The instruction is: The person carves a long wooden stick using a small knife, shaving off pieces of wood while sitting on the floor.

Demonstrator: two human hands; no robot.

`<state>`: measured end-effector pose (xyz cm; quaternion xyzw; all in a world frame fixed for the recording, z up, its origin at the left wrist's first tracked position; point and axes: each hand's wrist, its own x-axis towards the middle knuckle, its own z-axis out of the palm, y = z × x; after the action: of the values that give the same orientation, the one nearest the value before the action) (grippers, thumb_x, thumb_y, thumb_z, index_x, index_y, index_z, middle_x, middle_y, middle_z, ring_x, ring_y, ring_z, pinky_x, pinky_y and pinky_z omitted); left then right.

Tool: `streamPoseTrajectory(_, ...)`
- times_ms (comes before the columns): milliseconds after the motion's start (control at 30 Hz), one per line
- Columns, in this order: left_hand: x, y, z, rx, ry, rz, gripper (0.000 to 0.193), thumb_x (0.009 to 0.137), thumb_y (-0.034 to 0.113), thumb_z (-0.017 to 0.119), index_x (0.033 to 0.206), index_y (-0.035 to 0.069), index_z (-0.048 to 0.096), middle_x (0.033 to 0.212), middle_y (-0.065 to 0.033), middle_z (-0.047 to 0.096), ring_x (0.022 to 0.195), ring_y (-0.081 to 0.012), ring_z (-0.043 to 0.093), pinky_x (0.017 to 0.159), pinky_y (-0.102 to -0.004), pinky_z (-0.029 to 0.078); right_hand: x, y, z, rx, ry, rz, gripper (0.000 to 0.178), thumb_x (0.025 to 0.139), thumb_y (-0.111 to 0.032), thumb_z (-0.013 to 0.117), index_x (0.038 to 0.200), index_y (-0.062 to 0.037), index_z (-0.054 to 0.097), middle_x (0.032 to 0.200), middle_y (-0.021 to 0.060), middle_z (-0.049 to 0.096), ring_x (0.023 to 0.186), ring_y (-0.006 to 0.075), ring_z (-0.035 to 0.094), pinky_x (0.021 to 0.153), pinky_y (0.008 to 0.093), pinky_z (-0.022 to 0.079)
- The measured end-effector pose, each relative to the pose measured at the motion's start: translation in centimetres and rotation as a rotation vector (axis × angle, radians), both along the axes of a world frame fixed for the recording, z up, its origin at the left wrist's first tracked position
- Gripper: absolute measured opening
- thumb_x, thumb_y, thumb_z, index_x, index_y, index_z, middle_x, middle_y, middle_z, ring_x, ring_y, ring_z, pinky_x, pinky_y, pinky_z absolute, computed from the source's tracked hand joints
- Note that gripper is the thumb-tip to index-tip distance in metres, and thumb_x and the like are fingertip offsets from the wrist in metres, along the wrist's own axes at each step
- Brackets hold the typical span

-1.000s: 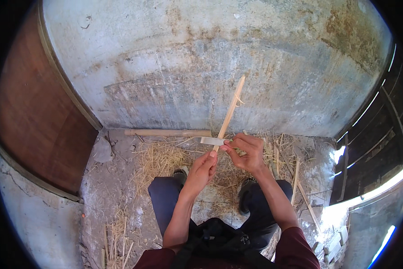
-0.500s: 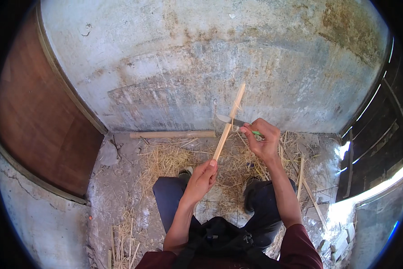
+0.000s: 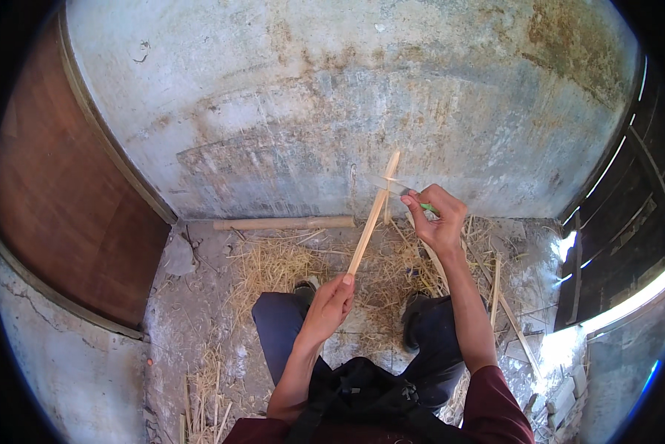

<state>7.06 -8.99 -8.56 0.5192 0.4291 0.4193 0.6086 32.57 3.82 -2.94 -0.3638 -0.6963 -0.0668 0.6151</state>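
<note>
My left hand [image 3: 331, 307] is closed round the near end of a pale wooden strip [image 3: 366, 235], perhaps bamboo. The strip slants up and away to the right, toward the wall. My right hand [image 3: 439, 220] grips a knife [image 3: 399, 188] by its green handle, most of which the fingers cover. The blade points left and lies across the strip near its far end. A thin shaving [image 3: 388, 207] hangs down from the strip beside the blade.
Shavings [image 3: 273, 270] litter the floor round my feet. A round pole [image 3: 284, 223] lies along the foot of the stained wall [image 3: 288, 140]. Long loose strips [image 3: 521, 337] lie to the right, near broken blocks [image 3: 562, 403]. A brown panel [image 3: 81, 185] stands at left, dark boards [image 3: 628, 222] at right.
The knife and my right hand have shifted slightly up toward the strip's far end. The strip's tip has dropped a little nearer to me, and a shaving now hangs below the blade.
</note>
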Motion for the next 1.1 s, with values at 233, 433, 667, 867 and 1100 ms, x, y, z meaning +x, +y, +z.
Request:
streamPoseTrajectory(233,-1.2,-0.8,-0.2,-0.020,0.002,-0.013,0.045,0.116,0.047,0.047,0.085,0.013,0.043,0.066,0.0077,0.033,0.051,-0.0040,0.027,0.044,-0.0253,0.022,-1.7,-0.9,-0.7,-0.047,0.055,0.039,0.014,0.085,-0.011,0.089,0.083,-0.0058,0.077,0.076,0.0075,0.073,0.060,0.0230,0.069,0.052,0.0329,0.048)
streamPoseTrajectory(433,-1.0,-1.7,-0.9,0.009,0.126,-0.010,0.048,0.117,0.041,0.045,0.083,0.008,0.048,0.064,0.0035,0.041,0.057,-0.0087,0.038,0.054,-0.0308,0.031,-0.9,-0.4,-0.3,0.013,-0.035,0.085,0.014,0.084,-0.014,0.090,0.084,-0.0065,0.078,0.071,0.0076,0.069,0.055,0.0232,0.064,0.049,0.0335,0.044)
streamPoseTrajectory(667,-1.9,-3.3,-1.4,0.037,0.060,-0.007,0.046,0.116,0.045,0.048,0.083,0.013,0.044,0.066,0.0076,0.034,0.051,-0.0046,0.029,0.045,-0.0258,0.024,1.6,1.3,-0.2,-0.006,-0.056,-0.082,0.020,0.086,-0.011,0.088,0.079,-0.0034,0.071,0.068,0.0085,0.064,0.056,0.0199,0.058,0.053,0.0311,0.044)
streamPoseTrajectory(867,-3.4,-4.9,-1.2,-0.048,0.141,-0.087,0.043,0.117,0.039,0.048,0.087,0.008,0.050,0.067,0.0050,0.044,0.059,-0.0076,0.039,0.055,-0.0289,0.034,7.3,4.3,-2.2,-0.354,0.185,-0.221,0.026,0.093,-0.027,0.083,0.082,-0.0077,0.070,0.071,0.0098,0.064,0.061,0.0220,0.055,0.060,0.0368,0.045)
streamPoseTrajectory(1100,-3.8,-3.9,-0.8,0.039,0.163,0.113,0.043,0.116,0.037,0.050,0.086,0.006,0.052,0.066,0.0040,0.044,0.060,-0.0073,0.040,0.055,-0.0288,0.034,6.0,3.0,-2.5,-0.671,0.002,-0.398,0.026,0.095,-0.035,0.081,0.094,-0.0104,0.071,0.068,0.0058,0.060,0.065,0.0194,0.056,0.062,0.0383,0.046)
